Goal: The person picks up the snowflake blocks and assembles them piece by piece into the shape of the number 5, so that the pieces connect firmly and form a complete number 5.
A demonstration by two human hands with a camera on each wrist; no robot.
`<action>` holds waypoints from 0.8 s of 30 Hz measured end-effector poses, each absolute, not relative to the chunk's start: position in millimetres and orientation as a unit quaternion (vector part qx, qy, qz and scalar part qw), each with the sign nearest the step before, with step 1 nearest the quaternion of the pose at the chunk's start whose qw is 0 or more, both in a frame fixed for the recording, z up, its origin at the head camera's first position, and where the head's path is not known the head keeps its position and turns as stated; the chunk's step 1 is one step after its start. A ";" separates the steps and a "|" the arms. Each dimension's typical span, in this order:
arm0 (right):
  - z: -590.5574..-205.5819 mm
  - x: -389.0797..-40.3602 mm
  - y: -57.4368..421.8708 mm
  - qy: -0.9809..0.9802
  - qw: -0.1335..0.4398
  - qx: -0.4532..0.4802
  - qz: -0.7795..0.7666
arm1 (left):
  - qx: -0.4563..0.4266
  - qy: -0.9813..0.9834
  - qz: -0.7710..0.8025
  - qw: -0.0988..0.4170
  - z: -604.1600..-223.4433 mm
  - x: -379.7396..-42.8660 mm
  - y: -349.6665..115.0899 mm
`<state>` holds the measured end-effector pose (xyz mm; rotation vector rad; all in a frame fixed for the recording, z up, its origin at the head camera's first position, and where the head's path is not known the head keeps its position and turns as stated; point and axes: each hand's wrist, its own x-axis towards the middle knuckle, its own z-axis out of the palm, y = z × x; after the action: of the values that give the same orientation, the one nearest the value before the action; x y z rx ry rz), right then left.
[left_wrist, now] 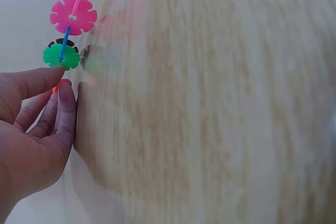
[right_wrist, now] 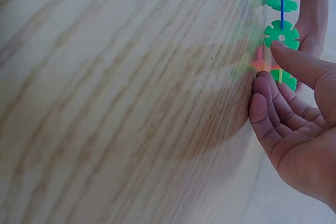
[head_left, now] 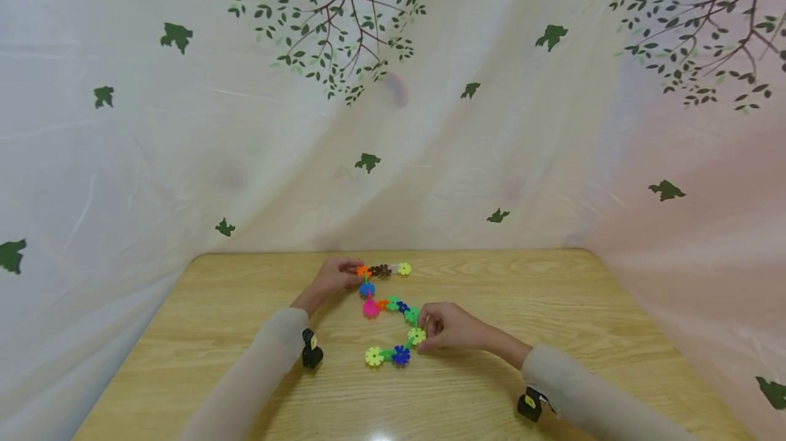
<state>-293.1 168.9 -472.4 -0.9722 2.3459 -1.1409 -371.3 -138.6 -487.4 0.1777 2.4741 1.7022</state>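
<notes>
A chain of colorful flower-shaped interlocking discs [head_left: 371,308] lies on the table, joined in a shape like an S or a 2. At its far left corner, my left hand [head_left: 336,275] pinches the chain by the orange disc [head_left: 364,271]. Thumb and fingers close around that spot in the left wrist view, beside a green disc [left_wrist: 59,56]. On the chain's right bend, my right hand [head_left: 454,328] holds the part near the yellow disc [head_left: 417,336]. The right wrist view has its thumb against a green disc [right_wrist: 283,31], with the other fingers curled below.
The wooden table [head_left: 491,284] extends around the chain on all sides. Behind it hangs a pale cloth [head_left: 276,175] printed with branches and green leaves. A small black camera is strapped to each wrist.
</notes>
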 end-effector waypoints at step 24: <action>-474.8 -294.7 164.9 0.831 0.183 -0.328 -0.410 | 0.071 0.809 0.580 0.059 -492.7 -378.1 -138.5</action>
<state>-294.7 164.9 -474.8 -0.9262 2.3454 -1.1558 -378.1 -138.5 -492.7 0.2162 2.4515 1.7570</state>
